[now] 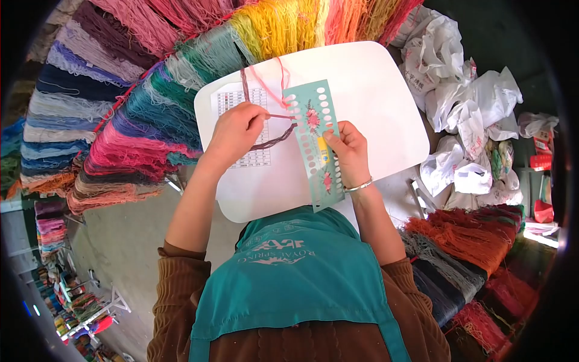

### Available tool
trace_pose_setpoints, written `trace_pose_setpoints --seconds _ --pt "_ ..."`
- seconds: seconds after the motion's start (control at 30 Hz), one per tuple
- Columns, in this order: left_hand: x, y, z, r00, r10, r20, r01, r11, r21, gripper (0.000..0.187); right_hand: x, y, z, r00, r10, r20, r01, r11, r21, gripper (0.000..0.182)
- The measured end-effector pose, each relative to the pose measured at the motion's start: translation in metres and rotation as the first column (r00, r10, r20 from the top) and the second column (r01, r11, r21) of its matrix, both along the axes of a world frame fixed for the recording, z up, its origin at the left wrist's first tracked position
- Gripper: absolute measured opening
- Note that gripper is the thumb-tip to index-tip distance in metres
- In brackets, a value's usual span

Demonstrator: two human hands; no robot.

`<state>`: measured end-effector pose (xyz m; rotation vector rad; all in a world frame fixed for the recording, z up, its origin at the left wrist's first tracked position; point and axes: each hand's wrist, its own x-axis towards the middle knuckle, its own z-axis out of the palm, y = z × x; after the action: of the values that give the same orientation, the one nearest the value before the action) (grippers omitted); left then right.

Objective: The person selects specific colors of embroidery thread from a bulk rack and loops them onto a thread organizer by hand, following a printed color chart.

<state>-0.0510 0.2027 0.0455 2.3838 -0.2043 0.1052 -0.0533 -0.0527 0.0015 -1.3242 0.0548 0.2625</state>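
Observation:
In my right hand (pixel 347 149) is a green thread card (pixel 309 139) with rows of punched holes down both long edges and printed pink flowers; my thumb presses on its yellow label. My left hand (pixel 237 134) pinches a dark mauve thread (pixel 280 116) that runs to a hole at the card's left edge. More of this thread, a twisted dark skein (pixel 272 143), passes beneath the left hand and reaches the card. A pink thread (pixel 284 78) hangs from an upper hole of the card. Under the left hand lies a printed chart sheet (pixel 254 160).
The white board (pixel 374 90) carries the sheet. Thread hanks in many colours (pixel 142 130) hang in an arc behind and to the left. White plastic bags (pixel 443 66) are piled at right, above orange and dark hanks (pixel 458 238). A teal apron (pixel 289 277) covers my front.

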Motion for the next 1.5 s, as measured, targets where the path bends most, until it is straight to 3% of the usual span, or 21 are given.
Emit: trace_pose_setpoints --seconds 0.1,0.23,0.33,0.37,0.43,0.47,0.53,0.57,0.63,0.73,1.17,1.23,1.33,1.47,1.5 --pt "0.0 0.008 -0.007 0.996 0.069 0.058 -0.074 0.993 0.091 0.014 0.001 0.0 -0.002 0.999 -0.03 0.038 0.031 0.999 -0.027 0.003" --pt "-0.003 -0.002 -0.01 0.996 0.078 0.038 -0.079 0.996 0.039 0.017 0.0 0.0 -0.005 0.996 -0.023 0.083 0.027 0.999 -0.045 0.003" --pt "-0.005 -0.017 -0.009 0.999 0.036 0.039 -0.026 0.971 -0.239 0.028 -0.003 0.002 0.002 0.997 0.006 0.082 -0.001 0.999 -0.055 0.003" --pt "-0.005 -0.021 -0.012 0.999 0.037 0.038 -0.027 0.971 -0.239 0.028 -0.003 0.003 0.001 0.997 0.006 0.082 -0.002 0.998 -0.055 0.003" --pt "-0.005 -0.028 -0.016 0.999 0.033 0.004 -0.029 0.907 -0.419 0.022 -0.004 0.004 -0.003 0.993 0.0 0.122 0.007 0.998 -0.062 0.003" --pt "-0.006 -0.031 -0.015 0.999 0.034 0.003 -0.03 0.907 -0.42 0.022 -0.004 0.005 -0.004 0.993 0.001 0.122 0.006 0.998 -0.062 0.003" --pt "-0.01 -0.037 -0.011 0.974 0.223 -0.034 -0.223 0.926 -0.305 0.013 -0.004 0.005 -0.006 0.983 -0.006 0.184 0.022 0.997 -0.08 0.004" --pt "-0.01 -0.039 -0.012 0.975 0.221 -0.034 -0.22 0.926 -0.305 0.013 -0.005 0.005 -0.005 0.983 -0.009 0.184 0.024 0.996 -0.081 0.004" --pt "-0.011 -0.042 -0.017 0.984 0.139 -0.111 -0.176 0.849 -0.498 0.01 -0.006 0.007 -0.001 0.98 -0.022 0.2 0.041 0.995 -0.09 0.004" --pt "-0.01 -0.045 -0.01 0.974 0.149 -0.169 -0.219 0.797 -0.563 0.009 -0.006 0.006 -0.002 0.978 -0.007 0.207 0.031 0.993 -0.112 0.004" --pt "-0.009 -0.037 -0.011 0.954 0.075 -0.292 -0.243 0.764 -0.598 0.008 -0.005 0.002 -0.002 0.992 0.039 0.118 -0.035 0.999 -0.035 0.004" --pt "-0.008 -0.037 -0.014 0.893 0.008 -0.45 -0.35 0.64 -0.684 0.013 -0.004 0.001 -0.001 0.995 0.101 0.004 -0.101 0.993 0.067 0.005" --pt "-0.01 -0.039 -0.019 0.867 -0.118 -0.484 -0.34 0.57 -0.748 0.012 -0.002 0.001 -0.006 0.987 0.151 -0.058 -0.144 0.983 0.114 0.007" --pt "-0.011 -0.04 -0.012 0.875 -0.029 -0.483 -0.374 0.593 -0.713 0.011 0.001 0.002 -0.013 0.993 0.102 -0.054 -0.095 0.988 0.118 0.007" --pt "-0.009 -0.037 -0.016 0.9 0.063 -0.431 -0.365 0.648 -0.668 0.01 0.001 0.001 -0.013 0.995 0.086 -0.05 -0.08 0.992 0.099 0.007"
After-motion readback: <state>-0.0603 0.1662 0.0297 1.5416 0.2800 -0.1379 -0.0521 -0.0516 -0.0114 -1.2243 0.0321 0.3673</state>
